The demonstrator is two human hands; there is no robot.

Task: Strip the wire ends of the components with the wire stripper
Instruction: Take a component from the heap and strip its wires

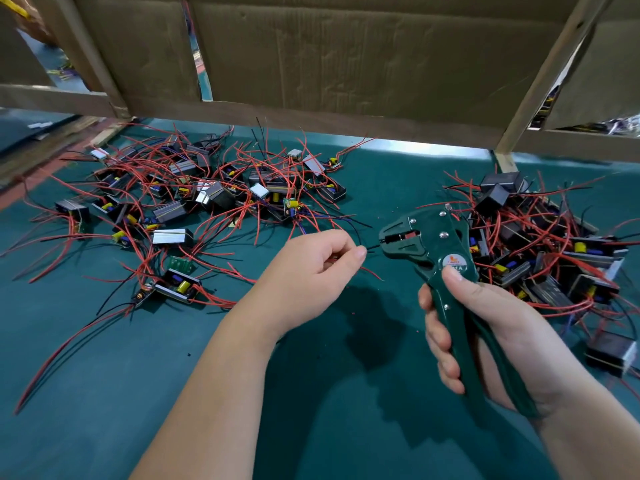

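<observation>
My right hand (485, 327) grips the handles of a dark green wire stripper (433, 251), its jaws pointing left at mid-table. My left hand (311, 268) pinches a thin black wire (372, 248) between thumb and forefinger, and the wire's end reaches into the stripper's jaws. A red wire (370, 273) trails from under the same hand. The component these wires belong to is hidden by the hand. One pile of small black components with red and black wires (194, 199) lies at the left, another pile (540, 244) at the right.
The table has a dark green mat (311, 393) with tiny bits of stripped insulation on it. A wooden frame backed with cardboard (346, 64) stands along the far edge. One black component (609, 355) lies apart at the right edge.
</observation>
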